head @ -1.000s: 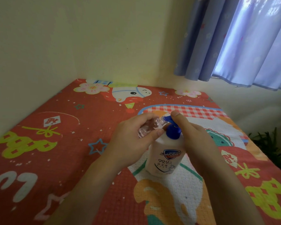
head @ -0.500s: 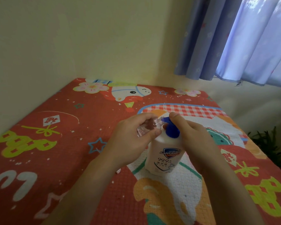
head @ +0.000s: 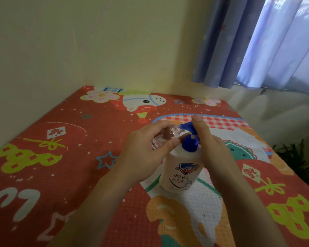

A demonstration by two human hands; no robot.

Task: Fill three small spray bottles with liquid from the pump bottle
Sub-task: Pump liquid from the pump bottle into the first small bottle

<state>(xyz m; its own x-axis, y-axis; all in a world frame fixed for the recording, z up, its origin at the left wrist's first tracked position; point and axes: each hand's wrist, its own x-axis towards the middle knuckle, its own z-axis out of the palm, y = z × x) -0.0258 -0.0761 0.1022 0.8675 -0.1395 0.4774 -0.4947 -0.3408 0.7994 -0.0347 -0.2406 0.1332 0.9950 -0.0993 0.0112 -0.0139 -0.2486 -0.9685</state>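
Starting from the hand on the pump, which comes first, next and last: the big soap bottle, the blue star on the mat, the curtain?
From the right hand:
1. Pump bottle, touching it, just below.
2. Blue star, on the mat to the left.
3. Curtain, far back, up on the right.

Both bare forearms reaching forward, converging. Left hand [head: 146, 148] curled round a small clear plastic spray bottle [head: 165, 138], thumb across its near side. Right hand [head: 209, 143] just right of that bottle, index finger extended over the blue pump head [head: 188, 126].
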